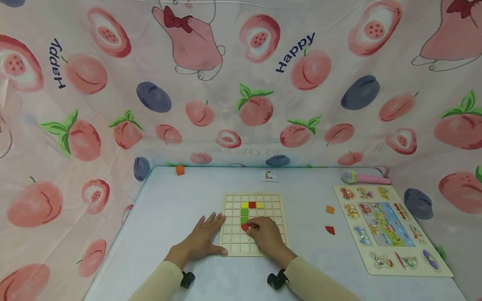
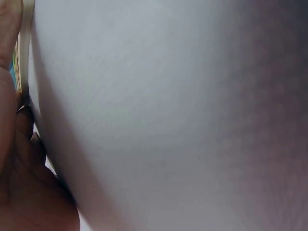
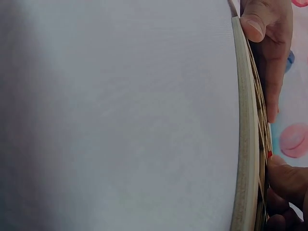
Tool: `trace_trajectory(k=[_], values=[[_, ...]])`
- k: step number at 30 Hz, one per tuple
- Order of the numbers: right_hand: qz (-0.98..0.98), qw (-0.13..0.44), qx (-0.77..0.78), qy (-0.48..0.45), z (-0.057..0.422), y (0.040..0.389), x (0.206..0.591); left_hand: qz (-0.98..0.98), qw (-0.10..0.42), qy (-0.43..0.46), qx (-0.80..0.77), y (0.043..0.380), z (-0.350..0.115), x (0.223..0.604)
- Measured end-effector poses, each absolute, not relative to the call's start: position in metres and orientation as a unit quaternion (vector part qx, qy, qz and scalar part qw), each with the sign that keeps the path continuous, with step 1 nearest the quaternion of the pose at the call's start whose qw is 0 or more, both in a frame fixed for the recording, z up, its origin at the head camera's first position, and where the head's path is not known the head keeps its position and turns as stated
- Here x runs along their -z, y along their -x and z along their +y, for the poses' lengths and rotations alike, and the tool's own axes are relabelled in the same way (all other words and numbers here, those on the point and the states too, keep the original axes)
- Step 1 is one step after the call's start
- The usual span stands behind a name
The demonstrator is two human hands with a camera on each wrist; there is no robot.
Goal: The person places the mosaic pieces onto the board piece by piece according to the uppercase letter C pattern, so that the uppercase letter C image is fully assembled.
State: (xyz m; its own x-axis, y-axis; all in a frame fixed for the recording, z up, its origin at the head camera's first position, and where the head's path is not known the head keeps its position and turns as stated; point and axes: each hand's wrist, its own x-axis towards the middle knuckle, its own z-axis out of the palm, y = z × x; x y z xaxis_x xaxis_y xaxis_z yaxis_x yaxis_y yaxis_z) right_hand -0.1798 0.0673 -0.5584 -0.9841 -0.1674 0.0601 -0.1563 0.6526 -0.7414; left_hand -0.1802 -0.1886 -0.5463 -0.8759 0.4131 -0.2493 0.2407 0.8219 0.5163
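Note:
A pale wooden grid board (image 1: 233, 244) lies on the white table. Set in its cells are a yellow piece (image 1: 245, 205), a red square (image 1: 252, 205), another yellow piece (image 1: 260, 205) and two green squares (image 1: 244, 215) in a column. Below the green ones is a red quarter-round piece (image 1: 244, 227), pinched at its right side by the curled fingers of my right hand (image 1: 267, 236). My left hand (image 1: 203, 238) rests with spread fingers along the board's left edge. In the right wrist view, a sliver of red shows at the right fingertips (image 3: 281, 168).
A small pattern card (image 1: 269, 175) lies behind the board, an orange cube (image 1: 180, 170) at the back left. To the right are an orange square (image 1: 330, 210), a loose red quarter-round (image 1: 330, 230), a picture puzzle board (image 1: 380, 246) and a pink toy microphone (image 1: 367, 177).

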Motion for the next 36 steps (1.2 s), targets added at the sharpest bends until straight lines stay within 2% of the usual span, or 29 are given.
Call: trace_trajectory(k=[13,36], values=[[0.914,0.009,0.395,0.089,0.067,0.179,0.556,0.937,0.179,-0.175,-0.243,0.181,-0.189,0.546],[0.882,0.015,0.469,0.039,0.074,0.185,0.546,0.939,0.176,-0.173,-0.238,0.180,-0.188,0.548]])
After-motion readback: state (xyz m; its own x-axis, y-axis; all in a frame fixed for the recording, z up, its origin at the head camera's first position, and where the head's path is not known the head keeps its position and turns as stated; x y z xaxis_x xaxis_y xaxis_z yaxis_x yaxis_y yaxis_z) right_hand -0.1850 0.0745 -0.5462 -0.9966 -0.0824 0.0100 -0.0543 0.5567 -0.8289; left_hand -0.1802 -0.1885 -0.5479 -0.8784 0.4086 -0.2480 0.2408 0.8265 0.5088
